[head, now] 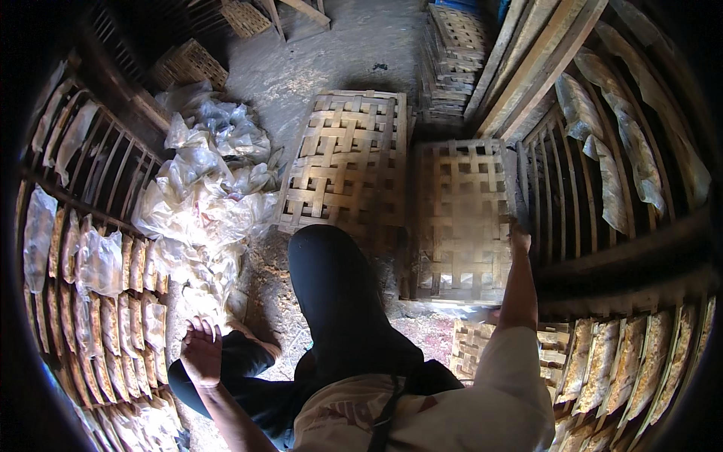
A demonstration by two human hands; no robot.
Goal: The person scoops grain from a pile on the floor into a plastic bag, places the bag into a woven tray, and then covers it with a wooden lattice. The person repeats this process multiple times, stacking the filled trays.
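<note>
My right hand [520, 237] grips the right edge of a woven bamboo tray [463, 220], which is blurred. A strip of clear plastic shows under the tray's near end. To its left, a second woven bamboo tray [344, 152] lies on top of what looks like a stack, just beyond my bent knee. My left hand [201, 349] is raised over my other leg at the lower left, its fingers apart and nothing in it. Past those fingers lies a heap of crumpled clear plastic sheets [209, 192].
Slatted racks hold pale, caked slabs [615, 350] on the right and more slabs [113, 316] on the left, some covered with plastic. A tall stack of woven trays [452, 62] stands at the back beside wooden posts [536, 68]. Another woven tray [189, 65] leans at the back left.
</note>
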